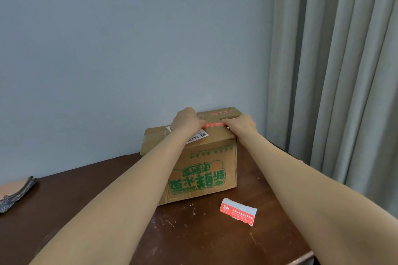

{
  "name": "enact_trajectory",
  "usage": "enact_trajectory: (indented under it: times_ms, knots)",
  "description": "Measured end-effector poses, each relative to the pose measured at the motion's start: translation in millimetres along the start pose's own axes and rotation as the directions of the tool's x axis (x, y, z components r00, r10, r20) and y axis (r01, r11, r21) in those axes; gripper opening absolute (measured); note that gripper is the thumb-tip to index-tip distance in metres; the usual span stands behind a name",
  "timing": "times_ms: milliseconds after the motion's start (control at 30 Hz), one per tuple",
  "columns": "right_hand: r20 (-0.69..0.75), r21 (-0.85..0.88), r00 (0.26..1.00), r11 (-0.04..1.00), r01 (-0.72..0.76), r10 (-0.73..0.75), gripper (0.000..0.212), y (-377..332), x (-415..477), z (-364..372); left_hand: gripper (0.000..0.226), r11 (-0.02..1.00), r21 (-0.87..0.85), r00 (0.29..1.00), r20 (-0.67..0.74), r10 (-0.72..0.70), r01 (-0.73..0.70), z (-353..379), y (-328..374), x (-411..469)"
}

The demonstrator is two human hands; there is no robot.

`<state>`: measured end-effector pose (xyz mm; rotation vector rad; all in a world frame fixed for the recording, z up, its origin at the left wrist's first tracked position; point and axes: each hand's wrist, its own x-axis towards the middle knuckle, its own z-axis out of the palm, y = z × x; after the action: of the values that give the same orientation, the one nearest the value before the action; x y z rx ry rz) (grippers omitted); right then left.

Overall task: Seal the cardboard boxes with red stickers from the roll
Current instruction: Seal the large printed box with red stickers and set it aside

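Cardboard box [200, 165] is blocking the table's back; sticker roll [238, 212] is lying just before it; tabletop [75, 187] is lying open leftward to the folded cloth [15, 191].

Sticker roll [238, 212] before box [202, 170]

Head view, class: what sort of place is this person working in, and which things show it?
Probably a room in a home, not a warehouse: a plain blue-grey wall, long grey curtains at the right, and a scuffed dark wooden table bearing the cardboard box and sticker roll.
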<state>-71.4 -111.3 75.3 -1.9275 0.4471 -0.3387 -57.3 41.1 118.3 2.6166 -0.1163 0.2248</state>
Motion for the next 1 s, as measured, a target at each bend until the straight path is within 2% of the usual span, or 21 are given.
enact_trajectory:
  times_ms: [300,467,533,600,667,767,833,933,1000]
  knots:
    - [0.016,0.01,0.999,0.999,-0.038,0.037,0.017,-2.9,-1.7,0.5,0.018,0.999,0.035,1.0,-0.006,0.006,-0.006,-0.5,2.7,-4.3]
    - [0.012,0.02,0.999,0.999,-0.046,0.046,0.017,-2.8,-3.1,0.2,0.035,1.0,-0.009,0.999,-0.018,0.027,-0.027,-6.7,-1.8,-6.0]
    - [0.007,0.019,0.999,0.999,-0.047,0.046,0.018,-2.4,-3.6,-0.3,0.029,0.998,-0.061,0.999,-0.021,0.032,-0.033,-8.5,-5.1,-7.0]
    - [0.0,0.019,0.999,0.999,-0.049,0.049,0.021,-2.1,-3.8,-0.1,0.012,0.992,-0.114,0.996,-0.073,0.052,-0.06,-8.6,-10.0,-7.4]
    - [-0.005,0.024,0.999,0.999,-0.048,0.048,0.022,-2.0,-3.8,0.3,0.023,0.983,-0.152,0.986,-0.147,0.078,-0.101,-7.1,-16.6,-7.9]
    - [-0.011,0.026,0.999,0.999,-0.045,0.045,0.023,-1.1,-4.2,0.5,0.036,0.974,-0.108,0.968,-0.179,0.177,-0.198,-8.0,-22.4,-13.1]
    - [-0.018,0.03,0.999,0.999,-0.041,0.042,0.022,-1.0,-5.0,0.7,0.036,0.959,-0.068,0.953,-0.15,0.262,-0.274,-9.6,-22.2,-18.5]
    - [-0.028,0.031,0.999,0.999,-0.044,0.044,0.021,-2.4,-7.6,0.7,0.031,0.915,0.008,0.914,0.023,0.404,-0.404,-8.8,-21.1,-29.0]
    - [-0.026,0.026,0.999,0.999,-0.043,0.044,0.022,-3.6,-10.0,0.8,0.033,0.902,0.0,0.898,0.102,0.429,-0.431,-6.4,-24.7,-33.8]
